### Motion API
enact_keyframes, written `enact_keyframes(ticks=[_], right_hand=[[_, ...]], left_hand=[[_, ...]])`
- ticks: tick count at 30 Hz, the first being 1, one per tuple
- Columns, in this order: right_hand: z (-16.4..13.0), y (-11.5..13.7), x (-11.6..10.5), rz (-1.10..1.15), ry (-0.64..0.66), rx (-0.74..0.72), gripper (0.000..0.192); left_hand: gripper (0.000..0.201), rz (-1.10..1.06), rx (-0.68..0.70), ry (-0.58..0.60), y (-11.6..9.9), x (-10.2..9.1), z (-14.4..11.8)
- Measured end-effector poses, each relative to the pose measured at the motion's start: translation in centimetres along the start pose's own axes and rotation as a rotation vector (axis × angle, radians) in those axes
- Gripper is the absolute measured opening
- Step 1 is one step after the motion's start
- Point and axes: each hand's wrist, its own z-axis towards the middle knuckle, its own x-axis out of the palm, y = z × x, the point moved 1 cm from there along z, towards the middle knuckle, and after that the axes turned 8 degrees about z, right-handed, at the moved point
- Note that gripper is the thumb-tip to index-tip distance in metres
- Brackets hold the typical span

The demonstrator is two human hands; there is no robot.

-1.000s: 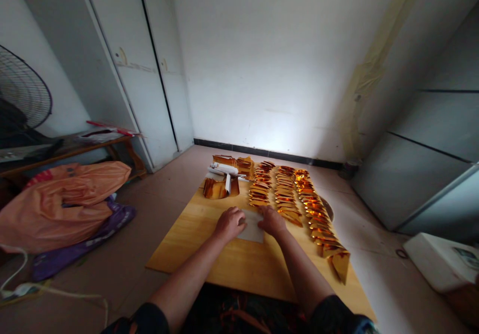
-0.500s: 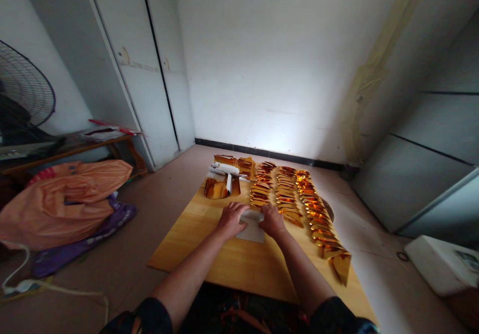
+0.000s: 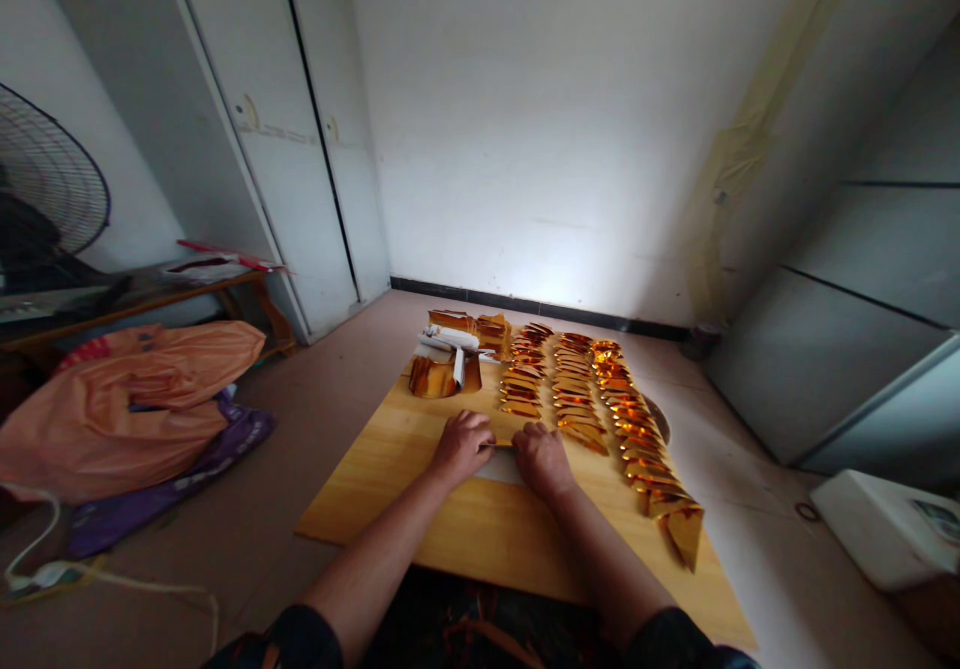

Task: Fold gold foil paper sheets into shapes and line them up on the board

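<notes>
1. Left hand (image 3: 463, 444) grip presses flat on the folded paper (image 3: 504, 463).
2. Right hand (image 3: 541, 457) grip presses its other end.
3. Paper lies on the wooden surface (image 3: 390, 469), near gold folded pieces (image 3: 581, 399).

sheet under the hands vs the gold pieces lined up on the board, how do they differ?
The white sheet is pale and matte; the folded gold pieces are shiny orange-gold. The sheet is a single piece pinned under the left hand and right hand; the gold pieces are many, untouched, in three overlapping rows. The sheet is near the person, the gold pieces farther back and right. Both lie on the wooden board.
</notes>
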Motion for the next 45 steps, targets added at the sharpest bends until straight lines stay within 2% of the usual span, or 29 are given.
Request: enact_keyframes(ticks=[15, 21, 26, 29, 33, 37, 45], right_hand=[[-2.6, 0.3, 0.6, 0.014, -0.016, -0.008, 0.016], [-3.7, 0.0, 0.2, 0.028, -0.042, -0.080, 0.018], [-4.5, -1.4, -0.2, 0.132, -0.029, -0.189, 0.021], [-4.8, -2.5, -0.4, 0.217, 0.000, -0.252, 0.028], [-4.5, -3.2, -0.4, 0.275, 0.000, -0.229, 0.027], [-4.0, -2.9, 0.0, 0.287, -0.022, -0.199, 0.023], [-3.5, -2.1, 0.8, 0.283, -0.052, -0.186, 0.023]], left_hand=[[0.016, 0.182, 0.145, 0.051, -1.4, -1.6, -1.3], [0.026, 0.159, 0.162, 0.054, -1.7, -2.4, -2.9], [0.027, 0.136, 0.158, 0.057, -1.4, -2.4, -3.6], [0.034, 0.117, 0.162, 0.074, -1.1, -2.4, -3.6], [0.032, 0.105, 0.145, 0.071, -0.9, -2.5, -3.1], [0.025, 0.127, 0.113, 0.084, -1.2, -2.4, -2.2], [0.022, 0.140, 0.176, 0.152, -1.9, -2.0, -1.4]])
